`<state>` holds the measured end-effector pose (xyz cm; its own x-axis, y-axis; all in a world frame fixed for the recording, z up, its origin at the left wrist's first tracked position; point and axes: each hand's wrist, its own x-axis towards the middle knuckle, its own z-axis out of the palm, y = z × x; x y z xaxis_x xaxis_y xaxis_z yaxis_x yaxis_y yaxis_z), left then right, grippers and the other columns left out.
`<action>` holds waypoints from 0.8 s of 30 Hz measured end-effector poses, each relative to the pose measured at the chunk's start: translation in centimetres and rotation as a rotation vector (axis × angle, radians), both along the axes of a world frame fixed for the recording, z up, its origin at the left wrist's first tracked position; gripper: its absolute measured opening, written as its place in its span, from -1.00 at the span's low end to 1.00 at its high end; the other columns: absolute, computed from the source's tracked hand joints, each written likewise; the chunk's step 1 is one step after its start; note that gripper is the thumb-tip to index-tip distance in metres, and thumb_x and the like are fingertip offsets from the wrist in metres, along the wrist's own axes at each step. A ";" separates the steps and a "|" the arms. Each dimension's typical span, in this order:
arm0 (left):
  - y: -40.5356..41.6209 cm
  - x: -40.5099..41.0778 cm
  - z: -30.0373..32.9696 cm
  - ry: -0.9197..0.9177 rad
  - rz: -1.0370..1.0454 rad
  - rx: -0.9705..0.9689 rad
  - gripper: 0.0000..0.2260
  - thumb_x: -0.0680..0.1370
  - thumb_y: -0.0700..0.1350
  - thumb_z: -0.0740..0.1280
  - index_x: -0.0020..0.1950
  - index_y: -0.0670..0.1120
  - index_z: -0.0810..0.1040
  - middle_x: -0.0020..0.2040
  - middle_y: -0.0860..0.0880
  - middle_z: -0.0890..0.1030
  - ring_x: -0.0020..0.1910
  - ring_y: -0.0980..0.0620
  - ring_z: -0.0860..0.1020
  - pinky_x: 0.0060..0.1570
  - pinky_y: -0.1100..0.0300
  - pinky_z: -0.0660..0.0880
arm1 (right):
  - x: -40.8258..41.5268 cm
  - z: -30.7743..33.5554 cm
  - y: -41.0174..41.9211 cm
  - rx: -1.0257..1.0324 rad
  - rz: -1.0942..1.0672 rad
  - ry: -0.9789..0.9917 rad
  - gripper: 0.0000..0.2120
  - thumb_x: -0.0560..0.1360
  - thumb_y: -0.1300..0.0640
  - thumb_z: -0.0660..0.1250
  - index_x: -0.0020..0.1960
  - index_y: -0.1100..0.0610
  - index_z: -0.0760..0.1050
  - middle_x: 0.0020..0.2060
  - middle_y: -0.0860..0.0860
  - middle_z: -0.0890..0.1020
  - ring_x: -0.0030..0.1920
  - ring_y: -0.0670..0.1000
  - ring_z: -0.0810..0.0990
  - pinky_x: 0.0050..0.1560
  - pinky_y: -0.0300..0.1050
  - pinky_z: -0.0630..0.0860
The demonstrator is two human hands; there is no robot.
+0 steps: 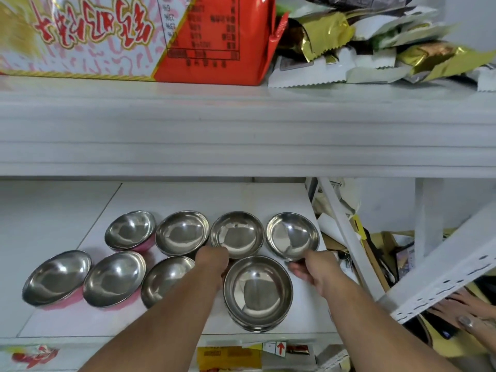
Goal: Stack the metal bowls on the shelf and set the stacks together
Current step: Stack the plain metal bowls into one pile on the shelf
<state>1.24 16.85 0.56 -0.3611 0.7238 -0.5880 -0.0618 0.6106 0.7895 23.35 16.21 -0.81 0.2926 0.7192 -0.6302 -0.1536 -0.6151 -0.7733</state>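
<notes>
I judge my left hand [212, 260] and right hand [308, 268] flank the front stack [258, 292], steadying it; whether either hand is closed I cannot tell.

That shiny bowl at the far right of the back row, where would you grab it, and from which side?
Take the far-right bowl by its thin rim on the near edge, coming from the front with the right hand, which is already there. It sits upright and open, so a thumb can go over the lip and fingers under the curved wall. The shelf above likely hampers a reach from overhead.

head view, close, angled down onto white shelf [166, 200]
</notes>
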 end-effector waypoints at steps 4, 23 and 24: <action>0.0 -1.0 0.3 0.003 0.050 0.062 -0.87 0.54 -0.29 0.28 0.03 -0.29 0.58 -0.15 -0.21 0.64 -0.22 -0.16 0.65 -0.04 -0.07 0.64 | -0.1 1.1 -0.6 0.052 -0.062 -0.018 -0.84 0.60 0.28 0.27 0.01 0.35 0.59 -0.29 0.25 0.77 -0.08 0.25 0.79 0.02 0.09 0.73; -6.7 -4.8 5.6 0.004 -0.229 0.281 -0.84 0.56 -0.27 0.30 -0.19 -0.22 0.61 -0.18 -0.22 0.65 -0.15 -0.18 0.69 -0.18 -0.02 0.68 | -0.8 9.7 -10.0 0.353 -0.171 -0.038 -0.79 0.59 0.24 0.25 0.09 0.36 0.57 -0.21 0.22 0.77 -0.20 0.12 0.79 -0.13 -0.02 0.69; -7.0 -4.4 5.6 0.008 -0.264 0.278 -0.84 0.56 -0.26 0.31 -0.18 -0.26 0.62 -0.16 -0.24 0.66 -0.14 -0.18 0.69 -0.15 -0.03 0.69 | -0.9 9.9 -10.4 0.354 -0.166 -0.040 -0.79 0.59 0.24 0.24 0.08 0.36 0.57 -0.19 0.24 0.77 -0.18 0.14 0.79 -0.11 -0.01 0.69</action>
<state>-3.19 9.85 6.20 -0.1451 0.9238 -0.3543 0.0760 0.3674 0.9269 22.44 5.77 9.05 0.4425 0.8311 -0.3370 -0.1936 -0.2784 -0.9408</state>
